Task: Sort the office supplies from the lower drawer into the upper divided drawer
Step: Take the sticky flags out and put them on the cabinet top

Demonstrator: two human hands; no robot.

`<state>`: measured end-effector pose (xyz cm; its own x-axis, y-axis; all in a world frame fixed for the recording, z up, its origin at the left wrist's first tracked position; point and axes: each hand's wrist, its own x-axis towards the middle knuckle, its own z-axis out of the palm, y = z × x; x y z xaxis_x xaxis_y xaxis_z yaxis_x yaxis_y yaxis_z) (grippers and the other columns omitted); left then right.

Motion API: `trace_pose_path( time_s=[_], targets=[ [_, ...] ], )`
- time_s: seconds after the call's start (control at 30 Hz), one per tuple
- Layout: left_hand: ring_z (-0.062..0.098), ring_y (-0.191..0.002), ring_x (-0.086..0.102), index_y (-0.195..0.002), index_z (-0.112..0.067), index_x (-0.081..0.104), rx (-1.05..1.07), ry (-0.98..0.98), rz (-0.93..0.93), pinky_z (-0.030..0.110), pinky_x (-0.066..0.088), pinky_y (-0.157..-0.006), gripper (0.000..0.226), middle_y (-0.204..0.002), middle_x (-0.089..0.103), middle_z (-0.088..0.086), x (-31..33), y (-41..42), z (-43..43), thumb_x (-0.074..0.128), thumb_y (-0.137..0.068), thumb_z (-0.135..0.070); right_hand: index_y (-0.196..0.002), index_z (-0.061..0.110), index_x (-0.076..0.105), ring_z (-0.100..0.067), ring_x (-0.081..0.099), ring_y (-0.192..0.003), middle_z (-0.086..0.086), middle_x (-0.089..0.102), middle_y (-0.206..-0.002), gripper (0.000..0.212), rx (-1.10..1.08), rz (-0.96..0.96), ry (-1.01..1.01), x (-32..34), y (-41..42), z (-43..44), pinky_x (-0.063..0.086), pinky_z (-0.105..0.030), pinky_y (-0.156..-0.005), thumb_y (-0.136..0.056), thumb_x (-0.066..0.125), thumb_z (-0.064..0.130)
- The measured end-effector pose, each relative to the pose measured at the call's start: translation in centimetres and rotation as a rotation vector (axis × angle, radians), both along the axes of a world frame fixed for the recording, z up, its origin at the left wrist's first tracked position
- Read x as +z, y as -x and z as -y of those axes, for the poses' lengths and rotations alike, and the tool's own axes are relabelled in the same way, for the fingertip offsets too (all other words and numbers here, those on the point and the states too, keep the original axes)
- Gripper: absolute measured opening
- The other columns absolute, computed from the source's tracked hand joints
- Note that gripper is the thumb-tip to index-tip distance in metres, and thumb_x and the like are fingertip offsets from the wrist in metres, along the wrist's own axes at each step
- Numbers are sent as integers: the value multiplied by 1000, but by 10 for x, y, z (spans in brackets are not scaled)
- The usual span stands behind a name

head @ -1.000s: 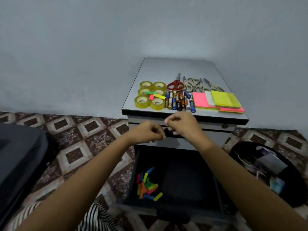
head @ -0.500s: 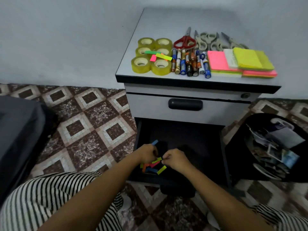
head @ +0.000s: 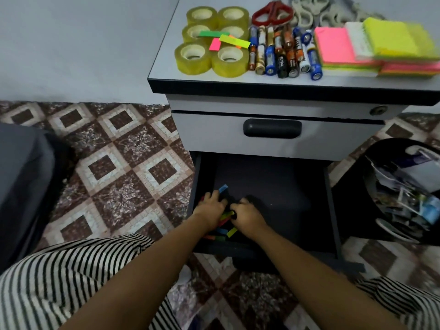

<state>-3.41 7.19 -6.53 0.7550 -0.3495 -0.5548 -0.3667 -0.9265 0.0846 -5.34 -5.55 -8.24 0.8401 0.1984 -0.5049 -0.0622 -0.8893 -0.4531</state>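
Note:
The lower drawer (head: 273, 177) stands pulled out, dark inside, with a small pile of coloured sticky strips (head: 231, 232) at its front left. Both hands are down in that pile. My left hand (head: 210, 208) curls over the strips, and a blue strip (head: 223, 188) pokes out past its fingertips. Close beside it, my right hand (head: 247, 214) pinches a green-yellow strip (head: 226, 214). Most of the pile is hidden under the hands. Above, the upper drawer (head: 209, 132) is closed, with a black handle (head: 272, 128).
The cabinet top (head: 166, 67) carries tape rolls (head: 192, 58) with a few strips on them, batteries (head: 283, 53), scissors (head: 271, 15) and sticky note pads (head: 333, 47). A black bin of papers (head: 404, 194) stands on the right. On the left lies a dark grey object (head: 21, 186).
Both hands dropped from the upper drawer's handle into the lower drawer, onto the strip pile. The view tilted down and came closer to the cabinet.

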Motion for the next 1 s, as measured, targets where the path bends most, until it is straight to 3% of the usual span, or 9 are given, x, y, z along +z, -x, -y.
trace_pose_path(
  time_s=[0.33,0.5,0.63,0.73,0.83,1.0],
  targets=[
    [38,-137,19,-137,-6,38,21,-1,-66,47,29,-110,45,-149,22,19,-6,-2,-1,47,-95,-22,-108,7,56,-31,44,-112,-14,47,-121,20,21,52,90,-2,-1,-7,41,-36,-91,-93,42,9],
    [29,-115,51,-124,-8,49,57,128,-111,37,43,-94,34,-129,52,15,-5,-2,-1,51,-94,-25,-82,14,47,-30,56,-99,-17,59,-107,17,-16,0,-16,1,1,-8,42,-32,-75,-90,38,2],
    [29,-103,58,-114,-8,55,99,214,-173,34,46,-84,29,-113,60,14,0,0,-2,53,-92,-26,-62,22,41,-29,60,-87,-11,60,-88,30,-99,-72,-125,0,2,0,47,-34,-70,-81,44,-1],
    [28,-96,60,-105,-5,61,149,293,-191,31,45,-79,22,-105,64,15,2,0,-2,55,-91,-20,-65,24,49,-25,61,-84,-7,60,-84,28,-164,-66,-174,0,2,9,46,-28,-68,-80,54,1],
    [27,-96,60,-107,-3,66,166,336,-204,34,47,-83,25,-104,66,15,1,0,-2,55,-91,-19,-87,10,68,-19,60,-83,-10,67,-91,9,-214,-89,-211,0,2,18,45,-22,-69,-82,63,5],
    [26,-93,61,-106,-5,67,205,391,-189,35,48,-82,24,-102,67,14,0,4,1,51,-93,-17,-93,1,71,-13,57,-81,-13,70,-97,13,-260,-112,-272,5,2,25,45,-20,-69,-84,65,7]
  ],
)
